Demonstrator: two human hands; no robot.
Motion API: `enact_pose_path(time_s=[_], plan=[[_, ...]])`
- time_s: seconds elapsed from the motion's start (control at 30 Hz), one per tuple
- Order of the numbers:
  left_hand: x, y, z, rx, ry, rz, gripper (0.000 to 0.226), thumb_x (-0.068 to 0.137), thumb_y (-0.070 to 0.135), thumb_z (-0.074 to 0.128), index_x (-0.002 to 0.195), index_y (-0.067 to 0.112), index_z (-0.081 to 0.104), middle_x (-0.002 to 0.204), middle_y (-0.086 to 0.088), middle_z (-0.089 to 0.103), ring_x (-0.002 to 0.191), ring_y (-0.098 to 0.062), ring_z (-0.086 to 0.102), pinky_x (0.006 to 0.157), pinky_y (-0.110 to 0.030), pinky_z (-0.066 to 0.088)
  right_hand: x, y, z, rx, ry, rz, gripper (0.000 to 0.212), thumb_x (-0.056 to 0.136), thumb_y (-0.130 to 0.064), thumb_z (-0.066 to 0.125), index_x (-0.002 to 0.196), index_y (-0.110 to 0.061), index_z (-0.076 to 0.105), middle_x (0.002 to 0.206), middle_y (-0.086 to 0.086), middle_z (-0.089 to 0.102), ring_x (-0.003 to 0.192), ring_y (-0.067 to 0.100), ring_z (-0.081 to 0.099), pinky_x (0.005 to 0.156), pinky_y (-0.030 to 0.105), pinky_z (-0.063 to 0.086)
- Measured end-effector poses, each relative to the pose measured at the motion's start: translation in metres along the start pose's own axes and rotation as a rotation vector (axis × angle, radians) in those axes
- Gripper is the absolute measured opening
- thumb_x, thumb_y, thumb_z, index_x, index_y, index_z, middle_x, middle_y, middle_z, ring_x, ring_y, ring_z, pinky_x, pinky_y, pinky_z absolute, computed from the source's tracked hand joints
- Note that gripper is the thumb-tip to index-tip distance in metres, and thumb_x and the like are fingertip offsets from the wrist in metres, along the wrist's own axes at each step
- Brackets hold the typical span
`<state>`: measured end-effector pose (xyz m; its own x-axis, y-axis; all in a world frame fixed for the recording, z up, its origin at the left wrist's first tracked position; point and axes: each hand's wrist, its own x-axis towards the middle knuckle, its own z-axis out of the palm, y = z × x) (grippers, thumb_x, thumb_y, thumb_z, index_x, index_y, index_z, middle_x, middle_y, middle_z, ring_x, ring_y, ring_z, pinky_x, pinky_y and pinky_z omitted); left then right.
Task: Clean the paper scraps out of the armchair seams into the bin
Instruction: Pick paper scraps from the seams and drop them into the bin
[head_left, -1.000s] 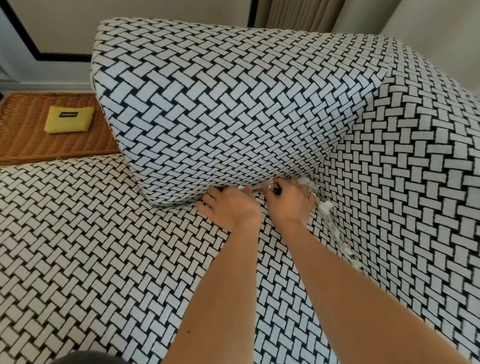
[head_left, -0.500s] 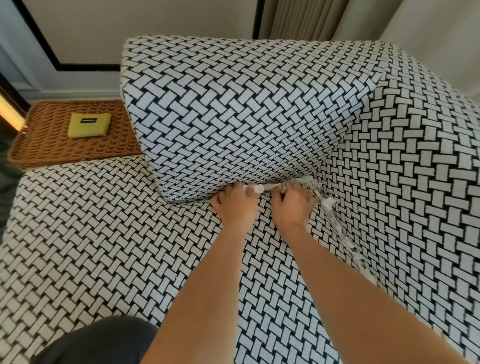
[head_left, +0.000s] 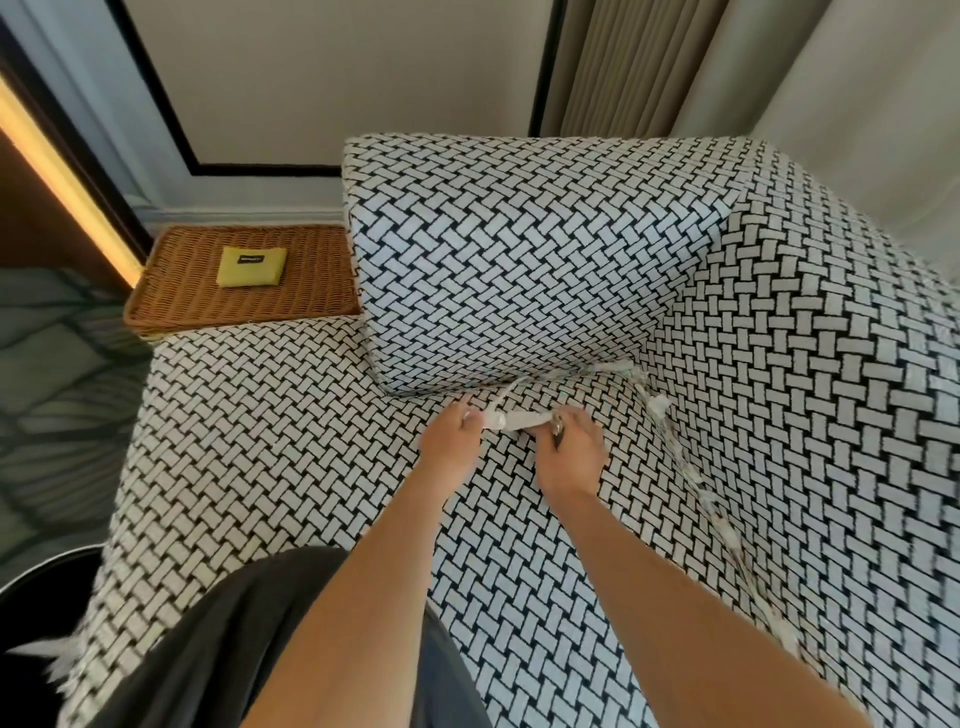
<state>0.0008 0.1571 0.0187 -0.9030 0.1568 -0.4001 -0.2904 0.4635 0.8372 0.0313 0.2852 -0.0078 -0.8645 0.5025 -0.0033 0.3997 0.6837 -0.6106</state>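
Note:
The armchair (head_left: 260, 467) is covered in a black-and-white woven pattern. Over the seat, a little in front of the back cushion's (head_left: 519, 270) lower seam, my left hand (head_left: 449, 441) and my right hand (head_left: 569, 452) hold a crumpled white paper strip (head_left: 514, 418) between them, one end each. A small dark, shiny thing also shows at my right hand's fingers; what it is I cannot tell. More white paper scraps (head_left: 658, 404) sit in the seam along the right armrest (head_left: 805, 415), running toward me. The bin's black rim (head_left: 36, 582) shows at the lower left.
A wicker tray (head_left: 311, 291) with a yellow pouch (head_left: 252, 266) sits left of the back cushion. Wall and curtains stand behind the chair. My dark-clothed knee (head_left: 218, 649) rests on the seat's front edge.
Both hands have drawn back from the cushion seam toward me, pulling the paper strip out onto the seat. The view has backed away, bringing my knee and the bin rim into sight.

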Motion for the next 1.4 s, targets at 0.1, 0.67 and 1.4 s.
enact_pose_path(time_s=[0.1, 0.67, 1.4], plan=[[-0.012, -0.005, -0.008, -0.197, 0.084, -0.038, 0.024, 0.100, 0.021, 0.032, 0.092, 0.017, 0.055, 0.089, -0.008, 0.053, 0.052, -0.009, 0.030, 0.048, -0.022, 0.026, -0.009, -0.008, -0.003, 0.115, 0.005, 0.044, 0.022, 0.092, -0.018, 0.052, 0.110, -0.010, 0.062, 0.124, 0.000, 0.056, 0.119, 0.017, 0.046, 0.106, 0.035, 0.035], [-0.037, -0.014, -0.067, 0.116, 0.311, 0.136, 0.017, 0.096, 0.013, 0.047, 0.107, 0.002, 0.053, 0.100, -0.020, 0.059, 0.067, -0.023, 0.059, 0.050, -0.018, 0.035, -0.034, -0.065, -0.003, 0.429, -0.250, 0.134, 0.021, 0.095, -0.013, 0.045, 0.074, -0.014, 0.046, 0.061, -0.004, 0.043, 0.048, 0.006, 0.031, 0.043, 0.016, 0.028], [-0.132, -0.184, -0.324, 0.220, 0.549, -0.313, 0.040, 0.103, 0.023, 0.027, 0.120, -0.009, 0.044, 0.113, -0.017, 0.053, 0.110, -0.033, 0.047, 0.082, -0.034, 0.033, -0.169, -0.274, 0.147, 0.054, -1.033, -0.370, 0.011, 0.092, -0.012, 0.047, 0.083, -0.007, 0.050, 0.074, 0.004, 0.052, 0.060, 0.012, 0.046, 0.052, 0.020, 0.038]])
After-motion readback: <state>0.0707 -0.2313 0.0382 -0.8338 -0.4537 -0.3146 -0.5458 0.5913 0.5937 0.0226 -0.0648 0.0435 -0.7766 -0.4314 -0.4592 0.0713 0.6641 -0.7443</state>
